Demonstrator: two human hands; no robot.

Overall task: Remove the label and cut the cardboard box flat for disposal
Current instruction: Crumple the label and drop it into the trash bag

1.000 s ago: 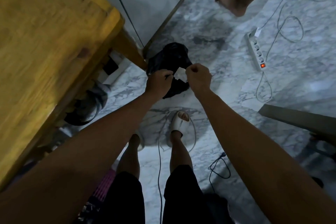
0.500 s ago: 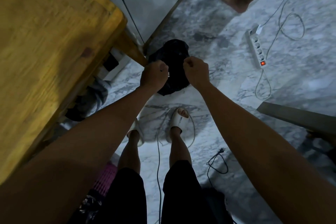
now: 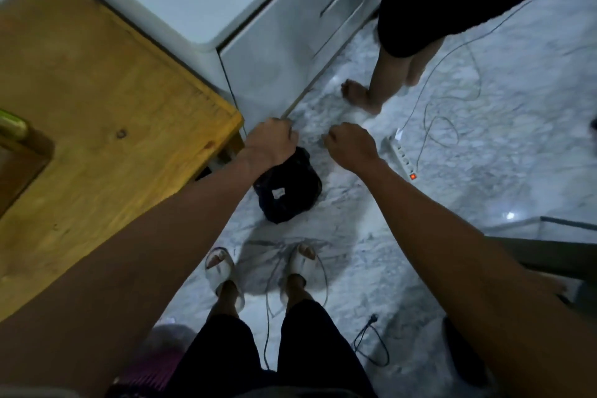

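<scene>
Left hand (image 3: 270, 141): fingers curled under, knuckles toward the camera, directly above a black bag (image 3: 288, 191) on the marble floor (image 3: 484, 171); whether it grips the bag's top cannot be told, the contact being hidden by the fist. Right hand (image 3: 350, 143): clenched, apart from the bag, contents hidden. Small white scrap (image 3: 277, 193), possibly the label, lies on the bag; no cardboard box identifiable; wooden table (image 3: 97, 107) at left, cropped.

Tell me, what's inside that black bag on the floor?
The black bag shows one small white scrap lying in its open top. Anything deeper is hidden by the dark folds and the left hand above its rim.
</scene>
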